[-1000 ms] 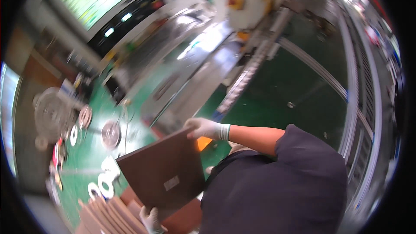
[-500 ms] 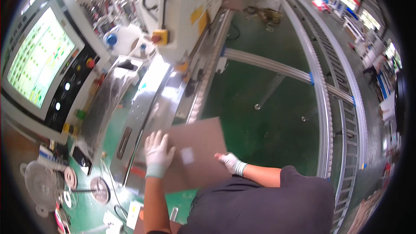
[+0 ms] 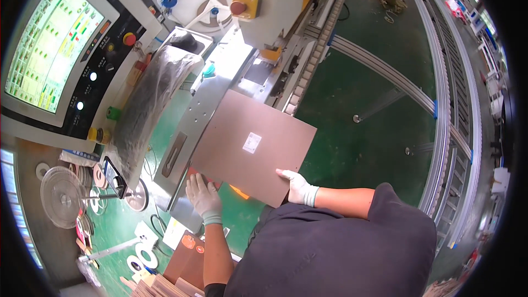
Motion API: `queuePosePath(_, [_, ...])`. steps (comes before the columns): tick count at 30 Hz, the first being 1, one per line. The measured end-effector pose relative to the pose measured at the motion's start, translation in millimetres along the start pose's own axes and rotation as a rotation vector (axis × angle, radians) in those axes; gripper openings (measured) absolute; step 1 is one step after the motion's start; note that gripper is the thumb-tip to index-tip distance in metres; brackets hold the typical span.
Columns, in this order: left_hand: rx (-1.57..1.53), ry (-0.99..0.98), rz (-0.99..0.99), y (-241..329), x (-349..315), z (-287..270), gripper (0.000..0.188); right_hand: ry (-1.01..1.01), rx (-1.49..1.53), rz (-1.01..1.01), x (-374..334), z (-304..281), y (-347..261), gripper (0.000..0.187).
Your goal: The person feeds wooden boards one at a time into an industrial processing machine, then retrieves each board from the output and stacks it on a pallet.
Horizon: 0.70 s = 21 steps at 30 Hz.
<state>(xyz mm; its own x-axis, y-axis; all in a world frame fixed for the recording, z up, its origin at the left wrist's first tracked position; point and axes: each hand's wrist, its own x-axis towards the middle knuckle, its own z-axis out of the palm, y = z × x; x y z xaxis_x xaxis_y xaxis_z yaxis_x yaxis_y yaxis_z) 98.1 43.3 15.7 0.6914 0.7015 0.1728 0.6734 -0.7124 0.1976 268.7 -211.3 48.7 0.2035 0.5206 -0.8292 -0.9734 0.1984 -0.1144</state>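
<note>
A flat brown panel [image 3: 256,124] with a small white label [image 3: 252,142] lies tilted across the metal infeed table of a machine. Gloved in white, my right hand [image 3: 300,187] grips the panel's near right edge, thumb on top and fingers hidden beneath. My left hand [image 3: 204,197], also gloved, is open with fingers stretched out, by the panel's near left corner. Whether it touches the panel I cannot tell. Just past its fingertips, red and orange patches show below the panel's edge.
A control console [image 3: 55,44] with a lit screen stands at the left. Beyond the panel are the machine's head and a yellow-and-red stop button [image 3: 244,7]. Roller rails [image 3: 440,93] run along the right. Several brown boards [image 3: 165,286] lie at the lower left, near tape reels [image 3: 63,198].
The panel has turned and shifted away from me over the table. My left hand has come off its top face to its near left edge; my right hand keeps its edge grip.
</note>
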Motion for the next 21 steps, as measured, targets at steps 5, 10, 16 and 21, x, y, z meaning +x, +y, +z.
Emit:
queuePosePath(5, [0.068,0.025,-0.03,10.2,3.0,-6.8,0.048,0.092,0.056,-0.168,40.9,-16.3,-23.9,0.036])
queuePosePath(10, [0.057,0.04,0.01,14.3,9.4,-10.5,0.048,-0.013,0.25,-0.047,18.7,19.6,-137.9,0.046])
queuePosePath(16, [0.058,0.039,-0.033,18.8,10.3,-14.3,0.05,0.003,0.136,-0.366,56.5,-2.6,-266.2,0.047])
queuePosePath(21, [0.06,0.056,-0.031,17.2,13.6,-19.5,0.053,0.078,0.041,-0.745,81.4,-21.2,-322.9,0.054])
